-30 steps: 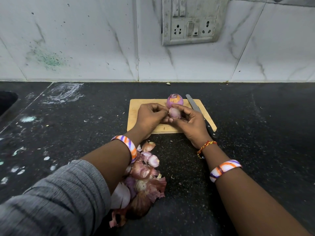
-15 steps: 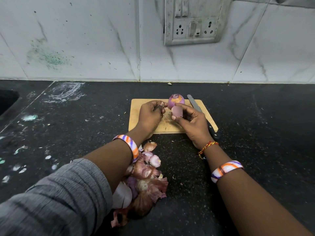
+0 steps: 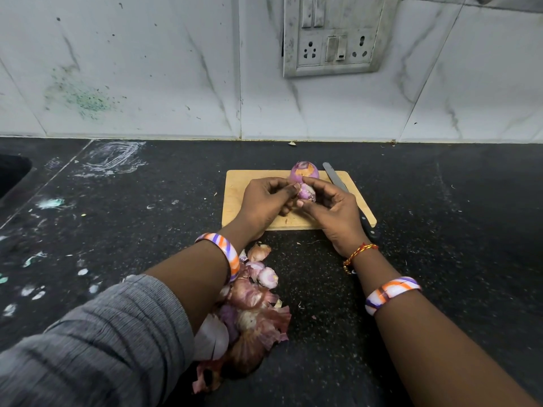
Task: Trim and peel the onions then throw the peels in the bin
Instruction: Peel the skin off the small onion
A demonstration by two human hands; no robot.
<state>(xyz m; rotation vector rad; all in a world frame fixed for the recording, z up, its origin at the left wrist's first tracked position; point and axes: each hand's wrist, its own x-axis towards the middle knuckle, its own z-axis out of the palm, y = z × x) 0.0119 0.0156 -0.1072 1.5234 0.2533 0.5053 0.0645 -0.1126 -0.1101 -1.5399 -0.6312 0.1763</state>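
Over the wooden cutting board (image 3: pixel 244 189) my right hand (image 3: pixel 332 212) holds a small purple onion (image 3: pixel 307 193) between thumb and fingers. My left hand (image 3: pixel 264 202) meets it from the left, its fingertips pinching at the onion's skin. A second, larger peeled onion (image 3: pixel 304 171) stands on the board's far edge just behind the hands. A knife (image 3: pixel 335 179) lies along the board's right side, its black handle partly hidden by my right wrist. A pile of onion peels (image 3: pixel 252 312) lies on the counter near my left forearm.
The black stone counter (image 3: pixel 440 215) runs to a white marble wall with a socket panel (image 3: pixel 335 36). A dark sink opening (image 3: pixel 11 174) shows at the far left. Pale smears and specks mark the counter's left part.
My left hand, drawn slightly away from the onion half a second ago, has come back against it. The right hand keeps hold of the small onion.
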